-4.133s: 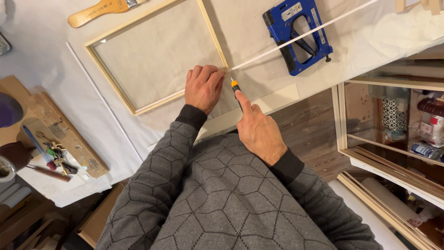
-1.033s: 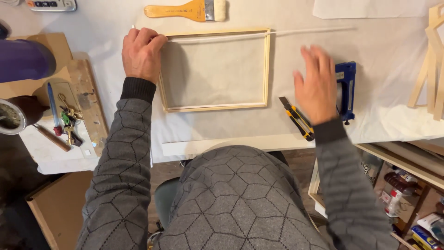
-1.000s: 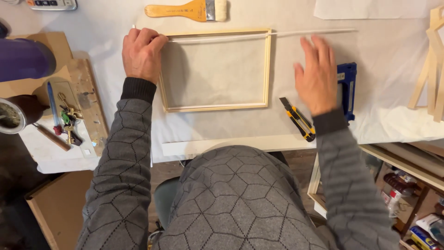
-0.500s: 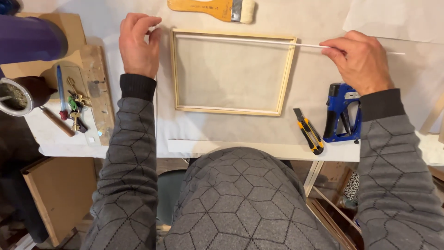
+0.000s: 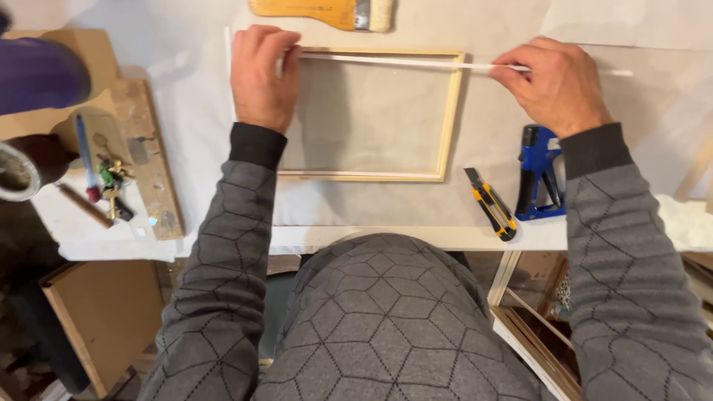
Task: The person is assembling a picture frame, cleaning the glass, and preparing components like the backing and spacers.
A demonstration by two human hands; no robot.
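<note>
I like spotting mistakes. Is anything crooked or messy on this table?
Nothing is spilled or broken. The thin white strip held by the left hand and right hand sticks out past the wooden frame on the right.

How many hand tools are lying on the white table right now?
3. A wide paintbrush at the top edge above the wooden frame; a yellow utility knife right of the frame; a blue staple gun beside it. More may sit out of view.
</note>
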